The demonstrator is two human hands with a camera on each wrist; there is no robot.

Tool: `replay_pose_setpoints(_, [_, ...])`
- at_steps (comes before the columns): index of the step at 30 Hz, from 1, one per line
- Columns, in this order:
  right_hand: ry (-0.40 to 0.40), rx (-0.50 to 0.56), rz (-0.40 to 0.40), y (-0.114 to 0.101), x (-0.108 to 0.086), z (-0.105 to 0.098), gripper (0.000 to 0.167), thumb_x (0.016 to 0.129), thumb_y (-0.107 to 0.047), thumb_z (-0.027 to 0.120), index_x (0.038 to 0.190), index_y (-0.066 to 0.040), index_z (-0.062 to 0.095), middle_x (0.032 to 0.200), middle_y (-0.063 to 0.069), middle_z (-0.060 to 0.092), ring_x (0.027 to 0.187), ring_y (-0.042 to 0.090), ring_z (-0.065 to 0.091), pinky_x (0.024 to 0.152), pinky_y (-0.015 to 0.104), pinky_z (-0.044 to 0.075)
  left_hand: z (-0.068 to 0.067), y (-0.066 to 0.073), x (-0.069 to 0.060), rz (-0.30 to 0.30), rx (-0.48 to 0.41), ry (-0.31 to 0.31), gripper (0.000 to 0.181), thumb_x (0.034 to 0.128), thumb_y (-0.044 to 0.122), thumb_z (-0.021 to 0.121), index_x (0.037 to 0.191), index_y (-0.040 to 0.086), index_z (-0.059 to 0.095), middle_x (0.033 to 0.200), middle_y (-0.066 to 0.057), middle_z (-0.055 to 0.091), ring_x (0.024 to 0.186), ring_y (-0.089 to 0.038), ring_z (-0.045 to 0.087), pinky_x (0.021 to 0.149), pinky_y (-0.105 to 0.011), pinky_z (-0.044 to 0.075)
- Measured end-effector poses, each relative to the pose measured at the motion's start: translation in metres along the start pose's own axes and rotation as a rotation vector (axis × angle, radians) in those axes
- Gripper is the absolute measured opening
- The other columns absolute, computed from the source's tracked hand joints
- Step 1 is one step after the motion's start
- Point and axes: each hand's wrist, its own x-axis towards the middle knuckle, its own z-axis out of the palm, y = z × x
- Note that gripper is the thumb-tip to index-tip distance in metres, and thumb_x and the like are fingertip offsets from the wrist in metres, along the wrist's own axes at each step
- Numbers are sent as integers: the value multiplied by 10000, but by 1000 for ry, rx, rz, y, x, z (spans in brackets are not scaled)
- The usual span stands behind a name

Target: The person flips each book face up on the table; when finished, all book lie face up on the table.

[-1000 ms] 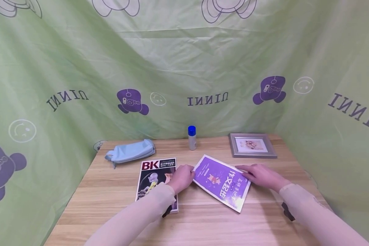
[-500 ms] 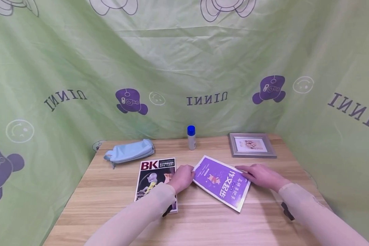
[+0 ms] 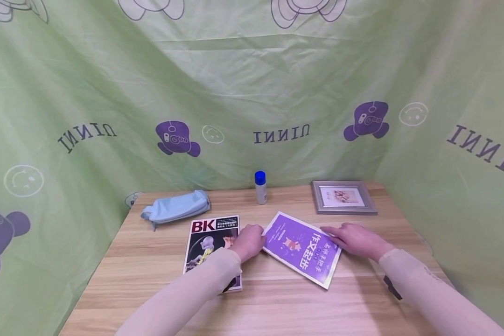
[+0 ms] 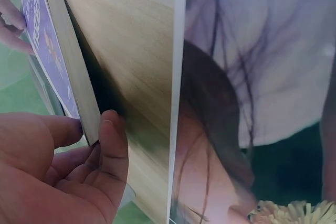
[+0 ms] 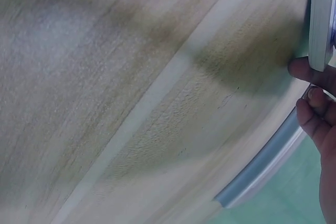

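A purple book [image 3: 298,247] with a white border lies slanted across the middle of the table, its printed writing turned sideways to me. At its left corner my left hand [image 3: 249,242] pinches it; in the left wrist view the thumb is on the cover and fingers [image 4: 113,140] are curled beneath, with a dark gap between book and tabletop. My right hand [image 3: 357,240] pinches the opposite edge, and the right wrist view shows fingers [image 5: 315,98] under the book's edge. A magazine-like book [image 3: 206,245] marked BK lies left, partly hidden by my left hand and sleeve.
A light blue pencil case [image 3: 178,207] lies at the back left of the wooden table [image 3: 151,275]. A small white bottle [image 3: 261,191] with a blue cap stands at the back middle. The silver picture frame [image 3: 344,210] lies back right. Green printed cloth [image 3: 252,93] hangs behind.
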Motion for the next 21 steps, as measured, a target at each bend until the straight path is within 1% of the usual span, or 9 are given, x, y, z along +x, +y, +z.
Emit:
replay_pose_setpoints(3, [4, -18, -14, 0, 0, -1, 417, 1030, -255, 652, 1427, -127, 647, 798, -20, 614, 717, 117, 562, 656, 371, 535, -1, 1, 0, -12, 18, -15, 240, 1005, 131, 651, 768, 90, 660, 677, -21, 574, 602, -179, 529, 576, -327, 466])
replay_pose_setpoints(6, [9, -42, -32, -1, 0, 0, 414, 1033, -258, 650, 1427, -129, 645, 790, -10, 605, 705, 126, 557, 640, 365, 527, -2, 2, 1, -13, 55, -24, 236, 1003, 144, 657, 776, 80, 668, 697, -35, 592, 605, -186, 535, 578, -333, 475])
replay_pose_setpoints(10, [28, -80, -71, -1, 1, 1, 415, 1031, -256, 649, 1427, -131, 643, 793, 49, 655, 724, 209, 626, 664, 425, 565, -1, 2, 3, -4, 108, -31, 213, 996, 154, 673, 810, 50, 693, 736, -65, 633, 625, -202, 553, 610, -353, 505])
replay_pose_setpoints(13, [40, -108, -77, -1, 0, 4, 421, 1025, -250, 652, 1431, -138, 640, 778, 55, 679, 747, 251, 660, 695, 462, 581, 1, 1, 4, 15, 145, -25, 190, 987, 153, 686, 838, 38, 711, 771, -87, 669, 656, -212, 591, 656, -377, 543])
replay_pose_setpoints(17, [57, -132, -55, -2, -3, 7, 424, 1021, -257, 652, 1430, -146, 644, 743, 5, 676, 733, 214, 637, 725, 462, 569, 4, 1, 5, 53, 174, -8, 160, 980, 144, 697, 863, 36, 716, 804, -107, 697, 704, -238, 646, 701, -412, 573])
replay_pose_setpoints(21, [86, -144, -8, -6, -7, 10, 427, 1020, -258, 648, 1434, -156, 644, 796, 30, 720, 734, 224, 654, 769, 505, 567, 5, 2, 7, 78, 209, -14, 127, 981, 120, 677, 894, 34, 712, 820, -114, 703, 740, -263, 682, 711, -414, 585])
